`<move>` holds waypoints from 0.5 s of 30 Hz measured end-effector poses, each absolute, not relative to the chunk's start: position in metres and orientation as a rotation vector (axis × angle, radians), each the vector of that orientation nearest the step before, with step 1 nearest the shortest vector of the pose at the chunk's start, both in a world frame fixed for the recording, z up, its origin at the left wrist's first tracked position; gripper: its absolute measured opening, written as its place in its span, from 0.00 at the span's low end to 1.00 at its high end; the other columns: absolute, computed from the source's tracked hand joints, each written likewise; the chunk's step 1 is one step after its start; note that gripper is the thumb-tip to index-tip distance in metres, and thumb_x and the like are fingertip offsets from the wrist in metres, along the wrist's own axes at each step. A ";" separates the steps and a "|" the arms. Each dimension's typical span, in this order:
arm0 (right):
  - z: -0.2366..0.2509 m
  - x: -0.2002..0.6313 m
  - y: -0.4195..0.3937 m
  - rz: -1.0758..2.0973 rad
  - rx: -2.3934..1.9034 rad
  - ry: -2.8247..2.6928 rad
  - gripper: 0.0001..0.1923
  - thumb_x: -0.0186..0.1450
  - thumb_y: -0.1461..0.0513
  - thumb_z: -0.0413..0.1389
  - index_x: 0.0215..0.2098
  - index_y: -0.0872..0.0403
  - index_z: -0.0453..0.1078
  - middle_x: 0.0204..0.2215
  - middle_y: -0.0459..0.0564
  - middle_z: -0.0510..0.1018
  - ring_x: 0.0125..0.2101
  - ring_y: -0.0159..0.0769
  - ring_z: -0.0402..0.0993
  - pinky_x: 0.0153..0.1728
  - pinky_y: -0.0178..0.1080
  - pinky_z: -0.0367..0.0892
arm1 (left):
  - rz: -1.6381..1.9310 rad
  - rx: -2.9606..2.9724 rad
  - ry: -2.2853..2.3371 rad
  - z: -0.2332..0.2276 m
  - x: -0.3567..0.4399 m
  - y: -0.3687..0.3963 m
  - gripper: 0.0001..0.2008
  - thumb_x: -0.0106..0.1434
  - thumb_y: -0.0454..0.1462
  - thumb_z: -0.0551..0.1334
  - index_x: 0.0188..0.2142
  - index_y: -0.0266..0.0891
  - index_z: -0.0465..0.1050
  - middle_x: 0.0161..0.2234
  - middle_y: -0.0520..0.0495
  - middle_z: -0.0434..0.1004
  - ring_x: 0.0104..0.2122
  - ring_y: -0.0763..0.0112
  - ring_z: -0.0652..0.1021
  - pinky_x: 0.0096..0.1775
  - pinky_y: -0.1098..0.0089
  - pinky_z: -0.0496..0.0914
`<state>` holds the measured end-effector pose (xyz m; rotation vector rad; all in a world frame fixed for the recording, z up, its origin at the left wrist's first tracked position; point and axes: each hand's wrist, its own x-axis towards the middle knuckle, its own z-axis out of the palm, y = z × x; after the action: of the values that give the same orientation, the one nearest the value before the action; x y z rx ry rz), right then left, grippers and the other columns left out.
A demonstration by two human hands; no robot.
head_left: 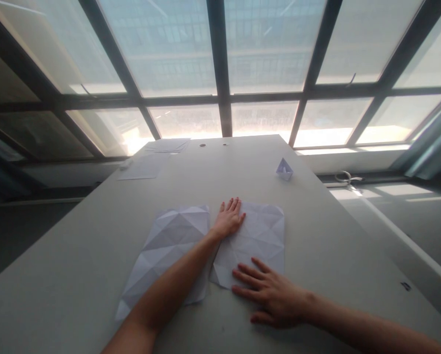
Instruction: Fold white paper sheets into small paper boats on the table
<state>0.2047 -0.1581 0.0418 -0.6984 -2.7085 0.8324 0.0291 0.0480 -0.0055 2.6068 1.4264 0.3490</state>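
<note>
Two creased white paper sheets lie side by side on the grey table [334,246]. My left hand [229,218] rests flat, fingers together, on the far left corner of the right sheet [259,233]. My right hand [270,295] lies flat with fingers spread on the near edge of that same sheet. The left sheet [168,250] sits partly under my left forearm. Neither hand grips anything.
A small folded paper boat [284,169] stands at the far right of the table. More flat sheets [141,167] lie at the far left corner. Scissors [345,177] rest on the window ledge to the right. Large windows stand beyond the table.
</note>
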 end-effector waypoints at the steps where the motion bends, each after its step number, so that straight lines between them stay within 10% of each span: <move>1: 0.041 0.207 -0.159 0.853 -0.707 -2.667 0.30 0.69 0.50 0.50 0.67 0.46 0.55 0.67 0.52 0.56 0.67 0.44 0.46 0.66 0.55 0.38 | 0.370 2.601 1.449 -0.007 0.029 0.048 0.29 0.71 0.47 0.48 0.67 0.38 0.53 0.68 0.37 0.48 0.68 0.53 0.50 0.64 0.48 0.41; 5: 0.021 0.226 -0.134 0.602 -1.176 -2.037 0.18 0.70 0.57 0.48 0.55 0.48 0.70 0.59 0.54 0.69 0.59 0.43 0.63 0.59 0.49 0.58 | 0.488 2.560 1.544 -0.010 0.027 0.050 0.28 0.72 0.48 0.47 0.66 0.38 0.54 0.67 0.36 0.54 0.67 0.53 0.53 0.64 0.50 0.46; 9: 0.001 0.260 -0.080 0.320 -1.676 -1.416 0.30 0.62 0.52 0.56 0.58 0.56 0.64 0.49 0.63 0.74 0.45 0.50 0.72 0.49 0.52 0.66 | 0.621 2.506 1.567 -0.009 0.028 0.051 0.28 0.71 0.46 0.50 0.67 0.39 0.52 0.64 0.37 0.61 0.64 0.54 0.59 0.63 0.52 0.49; 15: -0.003 0.272 -0.040 0.474 -1.651 -1.451 0.28 0.59 0.57 0.55 0.57 0.55 0.65 0.28 0.47 0.74 0.28 0.38 0.71 0.34 0.38 0.68 | 0.819 2.354 1.445 -0.001 0.026 0.055 0.24 0.65 0.37 0.60 0.61 0.42 0.65 0.50 0.43 0.73 0.52 0.60 0.72 0.58 0.59 0.62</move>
<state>0.2720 -0.0403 -0.0031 -1.6510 -1.4512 0.4736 0.0264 0.0553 -0.0008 2.3539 1.4453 0.8193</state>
